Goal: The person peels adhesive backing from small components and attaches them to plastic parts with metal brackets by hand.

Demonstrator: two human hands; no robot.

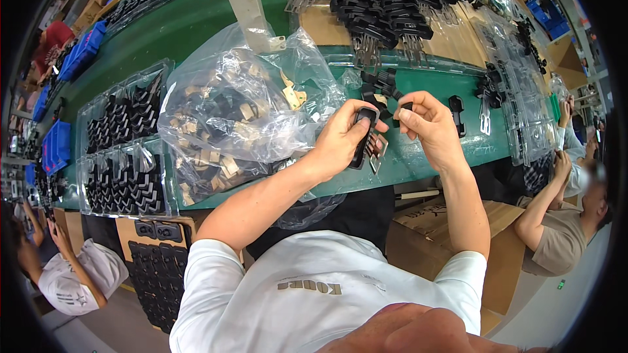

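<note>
My left hand (341, 138) grips a black elongated plastic part (364, 138) with a raised rim, tilted upward over the bench edge. Thin metal prongs (376, 155) show below its fingers; whether they belong to that part I cannot tell. Just to the right, my right hand (430, 127) pinches a small black piece (405, 108) between thumb and fingers, apart from the left hand. Several black parts (381, 82) lie on the bench just beyond both hands. Another black elongated part (456, 116) rests to the right of my right hand.
A clear plastic bag (229, 111) of small tan pieces bulges left of my hands. Trays of black parts (124, 180) stand further left. Black assemblies with metal prongs (386, 10) pile up on cardboard beyond. An upright metal post (245, 0) rises behind the bag. Co-workers sit at both sides.
</note>
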